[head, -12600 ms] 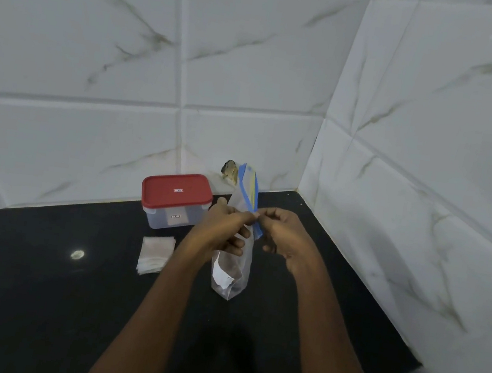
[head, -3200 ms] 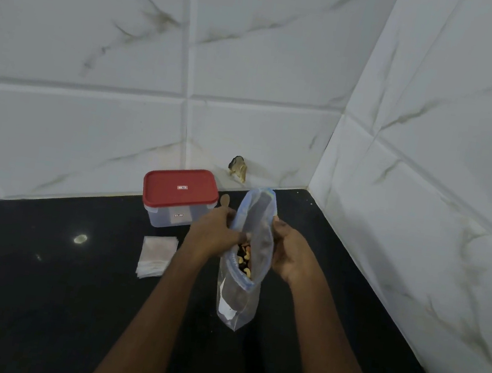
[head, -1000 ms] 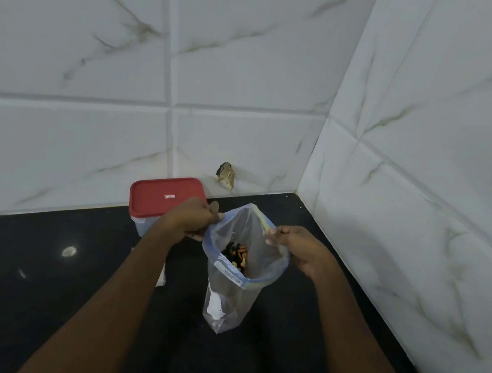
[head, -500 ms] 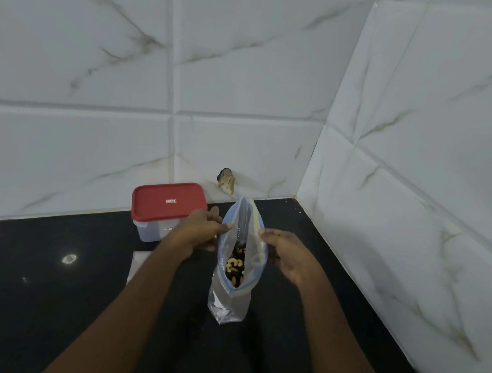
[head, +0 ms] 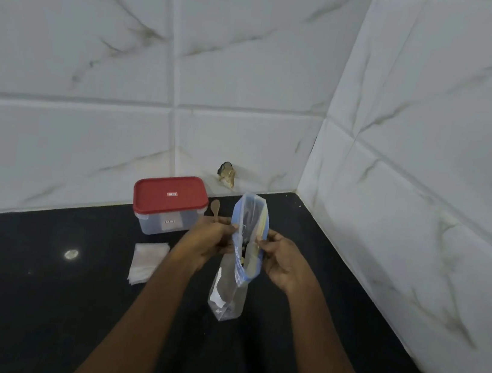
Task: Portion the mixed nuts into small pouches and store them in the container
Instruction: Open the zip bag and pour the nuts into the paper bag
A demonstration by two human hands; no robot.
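Observation:
A clear zip bag of mixed nuts [head: 228, 294] with a blue zip rim stands upright on the black counter. My left hand [head: 210, 241] pinches the left side of its mouth, and my right hand [head: 283, 261] pinches the right side. The mouth is parted into a narrow slit, with a few nuts showing inside. Behind and to the left stands a clear container with a red lid [head: 169, 204], its lid on. A stack of small clear pouches [head: 147, 262] lies flat in front of the container. A small wooden spoon [head: 215, 209] pokes up just behind my left hand.
The black counter [head: 33, 298] runs into a corner of white marble-look tiles on the back and right. A small brownish object [head: 227, 175] sits against the back wall near the corner. A bright light reflection [head: 71, 254] shows on the counter at left.
The bag's mouth, stretched wide open a second ago, has narrowed to a slim slit as both hands moved closer together. The bag stands a little taller.

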